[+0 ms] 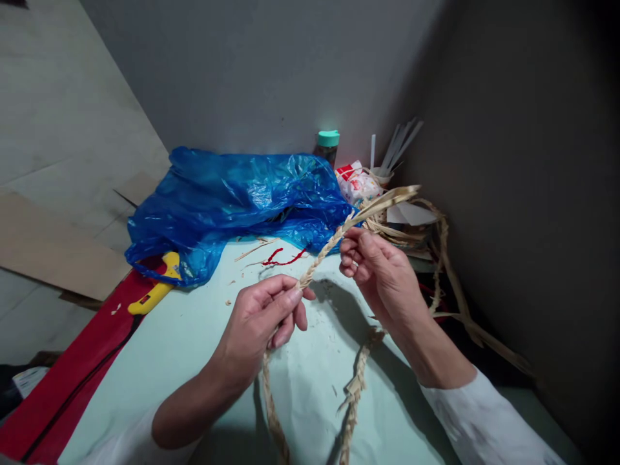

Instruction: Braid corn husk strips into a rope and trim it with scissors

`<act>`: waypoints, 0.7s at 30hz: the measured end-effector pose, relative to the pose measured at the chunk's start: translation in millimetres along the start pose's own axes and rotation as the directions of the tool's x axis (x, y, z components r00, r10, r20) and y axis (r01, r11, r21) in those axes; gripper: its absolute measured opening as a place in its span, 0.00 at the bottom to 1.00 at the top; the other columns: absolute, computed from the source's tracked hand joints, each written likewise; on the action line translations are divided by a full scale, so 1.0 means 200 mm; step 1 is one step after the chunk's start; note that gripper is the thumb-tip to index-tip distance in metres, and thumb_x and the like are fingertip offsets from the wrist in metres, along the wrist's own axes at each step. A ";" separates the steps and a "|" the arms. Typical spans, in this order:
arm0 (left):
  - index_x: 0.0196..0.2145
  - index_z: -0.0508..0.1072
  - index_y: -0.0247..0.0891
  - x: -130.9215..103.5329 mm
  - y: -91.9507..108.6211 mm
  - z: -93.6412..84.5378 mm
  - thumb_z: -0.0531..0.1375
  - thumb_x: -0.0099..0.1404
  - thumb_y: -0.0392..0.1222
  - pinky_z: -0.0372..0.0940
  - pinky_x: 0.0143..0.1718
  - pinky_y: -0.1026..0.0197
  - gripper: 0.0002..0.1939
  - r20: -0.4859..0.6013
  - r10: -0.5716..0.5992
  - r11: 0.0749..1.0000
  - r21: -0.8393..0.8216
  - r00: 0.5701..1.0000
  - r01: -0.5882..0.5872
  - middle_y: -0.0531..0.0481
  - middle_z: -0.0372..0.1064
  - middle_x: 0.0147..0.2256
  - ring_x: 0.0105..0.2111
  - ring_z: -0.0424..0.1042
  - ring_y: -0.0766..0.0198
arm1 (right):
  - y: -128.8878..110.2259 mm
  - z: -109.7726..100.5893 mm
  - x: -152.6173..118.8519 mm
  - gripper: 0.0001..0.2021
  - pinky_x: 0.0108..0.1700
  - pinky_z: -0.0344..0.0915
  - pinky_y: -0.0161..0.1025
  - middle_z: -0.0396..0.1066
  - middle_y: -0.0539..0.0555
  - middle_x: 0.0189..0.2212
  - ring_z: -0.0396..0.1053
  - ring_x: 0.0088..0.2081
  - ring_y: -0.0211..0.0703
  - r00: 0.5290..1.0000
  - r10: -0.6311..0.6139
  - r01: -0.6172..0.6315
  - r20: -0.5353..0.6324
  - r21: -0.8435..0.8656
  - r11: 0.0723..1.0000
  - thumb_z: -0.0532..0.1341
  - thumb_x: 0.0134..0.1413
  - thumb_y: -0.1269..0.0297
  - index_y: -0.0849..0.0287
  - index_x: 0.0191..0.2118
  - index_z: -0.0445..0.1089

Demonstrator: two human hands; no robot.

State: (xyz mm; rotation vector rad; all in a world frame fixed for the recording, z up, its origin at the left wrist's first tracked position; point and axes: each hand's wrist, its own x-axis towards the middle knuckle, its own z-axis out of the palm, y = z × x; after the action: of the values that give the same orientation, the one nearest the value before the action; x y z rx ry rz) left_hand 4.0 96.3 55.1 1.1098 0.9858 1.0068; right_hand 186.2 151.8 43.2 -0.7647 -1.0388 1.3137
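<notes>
My left hand (271,310) is closed around a braided straw cord (327,255), pinching it between thumb and fingers. The cord slants up and to the right, ending in a loose bundle of flat strands (390,199). Close under the upper part of the braid is my right hand (375,258), its fingers curled and pinched together; what they hold, if anything, is hidden. Below my left hand a braided length (274,407) hangs toward the front. Another rougher braided length (356,381), with strand ends sticking out, runs below my right forearm.
A crumpled blue plastic bag (242,194) lies at the back, with a yellow-handled tool (155,290) at its left. Behind are a green-lidded jar (328,145), a red-and-white packet (358,182) and a cup of white sticks (382,174). Red string (285,261) and straw scraps lie on the pale tabletop (194,361).
</notes>
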 end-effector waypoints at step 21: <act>0.35 0.73 0.36 -0.07 0.15 -0.07 0.55 0.69 0.47 0.51 0.16 0.71 0.13 -0.277 0.286 0.945 -0.077 0.917 -0.318 0.54 0.68 0.22 0.14 0.58 0.77 | 0.00 -0.52 -0.11 0.10 0.28 0.57 0.40 0.73 0.59 0.29 0.74 0.30 0.50 0.985 0.162 0.140 0.058 -0.819 -0.557 0.50 0.59 0.73 0.60 0.37 0.68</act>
State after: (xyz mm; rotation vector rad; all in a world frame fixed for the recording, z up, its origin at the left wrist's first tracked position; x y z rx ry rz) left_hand -16.2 90.4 84.2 1.0650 0.9633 1.4772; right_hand 282.1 142.2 0.1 -2.0989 -2.4666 -0.3187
